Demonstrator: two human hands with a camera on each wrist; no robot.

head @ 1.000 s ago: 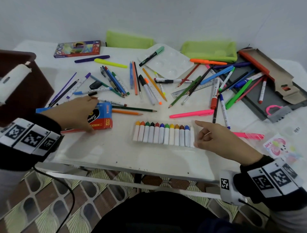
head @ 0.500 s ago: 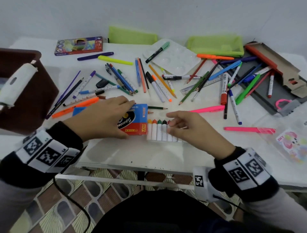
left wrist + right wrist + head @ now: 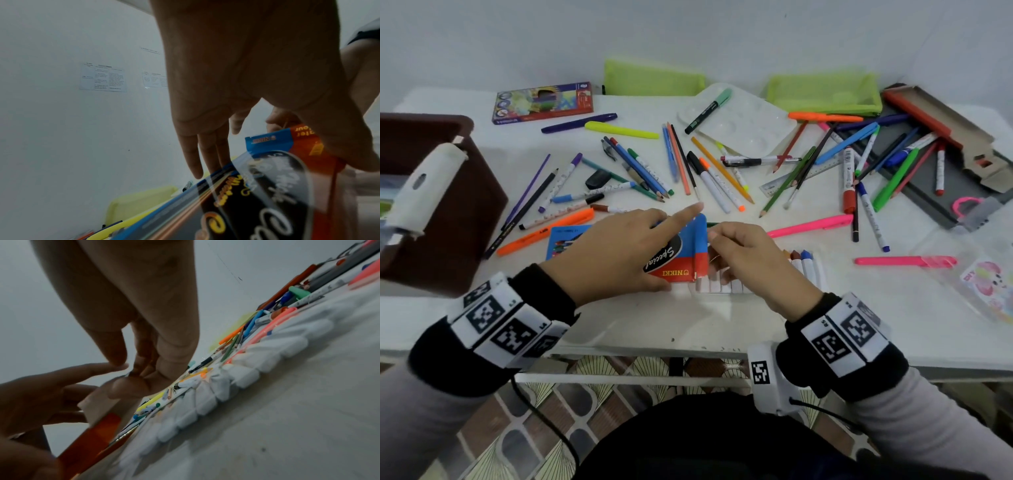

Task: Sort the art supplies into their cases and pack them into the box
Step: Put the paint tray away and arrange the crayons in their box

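Note:
A blue and red watercolour box (image 3: 678, 253) is tilted up at the table's front middle, its open end toward a tray of white paint tubes (image 3: 804, 270) with coloured caps. My left hand (image 3: 640, 240) grips the box, thumb on the near red edge, fingers on top, index finger stretched out. My right hand (image 3: 726, 253) pinches the box's end flap above the left tubes, hiding them. The left wrist view has the box (image 3: 267, 203) under my palm. In the right wrist view, the flap (image 3: 98, 402) is between my fingers beside the tube row (image 3: 246, 369).
Loose pens, pencils and markers lie across the table (image 3: 688, 318) behind my hands. A brown box (image 3: 465, 212) stands at the left. Two green pouches (image 3: 825, 92), a white palette (image 3: 739, 123) and a pencil box (image 3: 544, 102) are at the back. A grey case (image 3: 928, 185) lies right.
My left hand slid the watercolour box right to the tube tray and tipped it up. My right hand moved left from the tray's right end onto the box's flap.

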